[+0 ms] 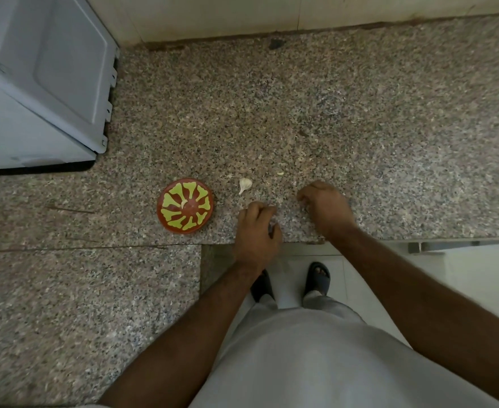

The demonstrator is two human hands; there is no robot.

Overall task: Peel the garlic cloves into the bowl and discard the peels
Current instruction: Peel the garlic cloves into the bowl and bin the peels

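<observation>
A red bowl (166, 219) with a yellow-green pattern sits on the granite counter (330, 119), with one pale peeled clove (184, 204) inside it. An unpeeled garlic clove (244, 184) lies to the right of the bowl, and a small pale garlic bit (280, 173) lies further right. My left hand (257, 231) is at the counter's front edge with its fingers curled, and a pale scrap of peel shows between thumb and fingers. My right hand (326, 209) rests knuckles-up on the counter with curled fingers. What lies under it is hidden.
A grey-white appliance (42, 83) stands at the back left of the counter. A lower granite slab (80, 304) extends at front left. Past the counter's front edge I see a tiled floor, my feet in dark sandals (317, 278) and a white cabinet front (463, 275).
</observation>
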